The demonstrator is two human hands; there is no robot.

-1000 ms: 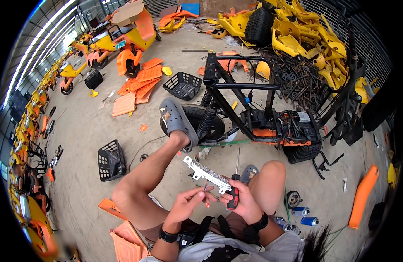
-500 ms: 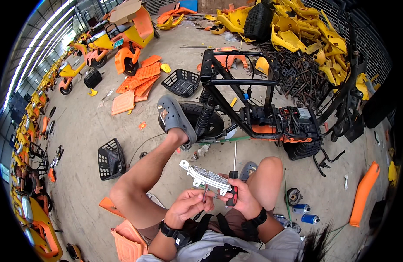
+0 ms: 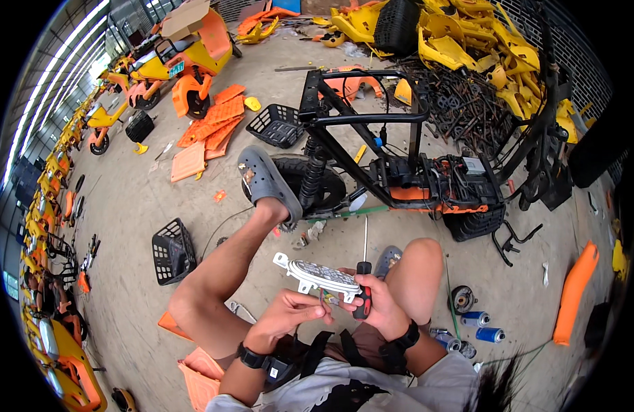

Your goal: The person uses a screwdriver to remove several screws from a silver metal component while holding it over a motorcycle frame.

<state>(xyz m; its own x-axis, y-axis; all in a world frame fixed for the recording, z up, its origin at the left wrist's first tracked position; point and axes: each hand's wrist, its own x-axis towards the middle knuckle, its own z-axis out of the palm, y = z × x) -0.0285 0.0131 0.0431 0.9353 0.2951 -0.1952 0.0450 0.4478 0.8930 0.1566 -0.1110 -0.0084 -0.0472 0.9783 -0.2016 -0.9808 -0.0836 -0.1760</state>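
A white oval lamp [image 3: 321, 276] with mounting tabs is held up between my knees, tilted, its clear patterned lens facing up. My right hand [image 3: 387, 307] grips the lamp's right end. A screwdriver [image 3: 364, 266] with a black and red handle is in the same hand, its long shaft pointing away from me. Just below the lamp, my left hand [image 3: 288, 319] is closed in a pinch on thin wires [image 3: 322, 296] that hang from the lamp's underside. The far ends of the wires are hidden.
Ahead stands a stripped black scooter frame [image 3: 372, 127], with my left foot raised near its wheel. Black baskets [image 3: 173, 251], blue cans [image 3: 490, 334] and an orange panel [image 3: 575, 294] lie around me. Yellow body parts [image 3: 461, 48] are heaped at the back right; scooters [image 3: 193, 62] stand at the left.
My left hand's fingers have shifted slightly on the wires below the lamp. My view has moved a little; the right hand keeps its grip on the lamp and screwdriver.
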